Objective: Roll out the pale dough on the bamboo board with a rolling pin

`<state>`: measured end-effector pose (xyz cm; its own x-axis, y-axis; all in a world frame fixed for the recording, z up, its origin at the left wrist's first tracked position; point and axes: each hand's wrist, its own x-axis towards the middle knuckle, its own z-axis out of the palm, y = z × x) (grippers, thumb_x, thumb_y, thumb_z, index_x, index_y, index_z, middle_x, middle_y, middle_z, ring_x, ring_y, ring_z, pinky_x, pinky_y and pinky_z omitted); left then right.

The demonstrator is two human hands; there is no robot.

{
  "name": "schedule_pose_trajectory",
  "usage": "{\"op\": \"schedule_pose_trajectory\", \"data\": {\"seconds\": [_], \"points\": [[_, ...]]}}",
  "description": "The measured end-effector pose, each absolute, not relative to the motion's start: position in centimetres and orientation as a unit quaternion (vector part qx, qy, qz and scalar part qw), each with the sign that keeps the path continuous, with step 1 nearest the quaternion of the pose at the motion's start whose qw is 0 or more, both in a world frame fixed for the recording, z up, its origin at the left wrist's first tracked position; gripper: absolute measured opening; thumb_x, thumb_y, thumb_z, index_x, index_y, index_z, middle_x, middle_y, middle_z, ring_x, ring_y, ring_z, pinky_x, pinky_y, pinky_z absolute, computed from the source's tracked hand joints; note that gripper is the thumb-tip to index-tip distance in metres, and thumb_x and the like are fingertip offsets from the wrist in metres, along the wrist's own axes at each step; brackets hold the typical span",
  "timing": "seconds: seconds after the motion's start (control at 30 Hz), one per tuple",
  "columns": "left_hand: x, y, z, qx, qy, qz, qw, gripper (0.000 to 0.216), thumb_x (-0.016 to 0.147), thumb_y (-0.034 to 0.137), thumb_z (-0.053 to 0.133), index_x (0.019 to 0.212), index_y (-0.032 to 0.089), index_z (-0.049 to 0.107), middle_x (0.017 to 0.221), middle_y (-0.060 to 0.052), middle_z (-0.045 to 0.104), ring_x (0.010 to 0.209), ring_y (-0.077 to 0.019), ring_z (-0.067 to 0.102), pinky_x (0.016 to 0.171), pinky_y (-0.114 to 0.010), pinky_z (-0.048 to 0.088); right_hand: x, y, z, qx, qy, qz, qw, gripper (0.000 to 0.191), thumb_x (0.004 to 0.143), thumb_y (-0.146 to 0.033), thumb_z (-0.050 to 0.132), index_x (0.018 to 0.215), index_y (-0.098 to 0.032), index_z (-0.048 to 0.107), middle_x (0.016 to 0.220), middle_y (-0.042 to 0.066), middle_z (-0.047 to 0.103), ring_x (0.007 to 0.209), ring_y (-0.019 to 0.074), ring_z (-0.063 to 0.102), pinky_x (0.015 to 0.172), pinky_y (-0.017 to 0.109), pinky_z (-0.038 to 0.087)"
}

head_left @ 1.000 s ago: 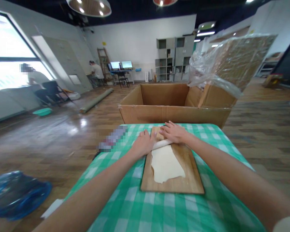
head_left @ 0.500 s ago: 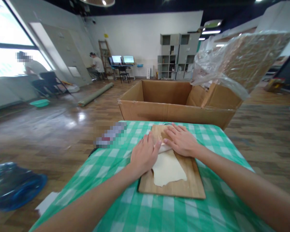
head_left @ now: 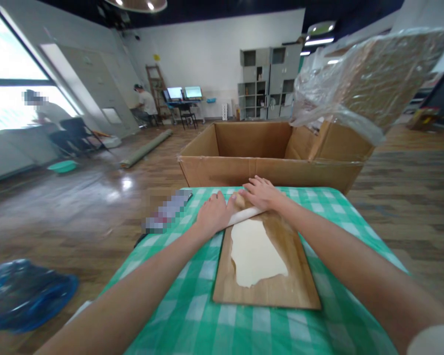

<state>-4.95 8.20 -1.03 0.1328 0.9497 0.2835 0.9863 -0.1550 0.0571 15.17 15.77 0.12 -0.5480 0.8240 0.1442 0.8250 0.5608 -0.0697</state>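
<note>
Compared with half a second ago, both hands and the rolling pin (head_left: 246,216) are now farther from the person, toward the far end of the wooden board (head_left: 266,297), and more of the dough (head_left: 257,256) is uncovered.

The left hand (head_left: 213,215) lies over the left end of the pin. Its fingers point forward and are slightly bent, and I do not see them wrapped around the pin. The right hand (head_left: 263,193) is on the other end, and its fingers are stretched forward beyond the pin, open and a little spread. Between the two hands, the white middle of the pin is visible, and it is slightly tilted across the board.

The dough is a flat, pale sheet with uneven edges. It lies on the board, on the near side of the pin, and its lower edge does not reach the near edge of the board.

The board rests on a green and white checked tablecloth (head_left: 192,315). Near the left edge of the table is a pixelated object (head_left: 168,212), which I cannot identify. Just beyond the table stands an open cardboard box (head_left: 270,171).
</note>
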Motion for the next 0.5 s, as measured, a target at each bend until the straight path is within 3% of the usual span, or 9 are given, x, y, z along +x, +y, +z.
{"op": "schedule_pose_trajectory", "data": {"seconds": [0.13, 0.3, 0.5], "points": [[-4.6, 8.5, -0.5, -0.723, -0.67, -0.15, 0.083, 0.053, 0.109, 0.049, 0.025, 0.123, 0.01, 0.06, 0.116, -0.022, 0.068, 0.109, -0.0322, 0.068, 0.092, -0.045, 0.052, 15.0, 15.8, 0.1, -0.491, -0.863, -0.011, 0.115, 0.067, 0.108, -0.062, 0.017, 0.14, -0.022, 0.062, 0.152, 0.013, 0.054, 0.149, 0.0303, 0.037, 0.12, 0.048, 0.027], [-4.2, 7.3, -0.2, -0.731, -0.659, -0.152, 0.09, 0.051, 0.11, 0.045, 0.026, 0.122, 0.008, 0.059, 0.115, -0.022, 0.068, 0.108, -0.0297, 0.069, 0.091, -0.041, 0.053, 15.6, 13.5, 0.6, -0.508, -0.853, -0.015, 0.118, 0.065, 0.109, -0.06, 0.022, 0.137, -0.02, 0.064, 0.151, 0.015, 0.055, 0.147, 0.032, 0.04, 0.118, 0.05, 0.03], [-3.5, 2.1, -1.6, -0.785, -0.59, -0.158, 0.106, 0.054, 0.109, 0.048, 0.03, 0.142, 0.009, 0.049, 0.142, -0.023, 0.059, 0.137, -0.0317, 0.055, 0.111, -0.048, 0.045, 18.0, 5.9, 0.2, -0.488, -0.86, -0.062, 0.134, 0.073, 0.107, -0.063, 0.021, 0.151, -0.012, 0.05, 0.163, 0.021, 0.041, 0.156, 0.0357, 0.025, 0.122, 0.056, 0.023]]}}
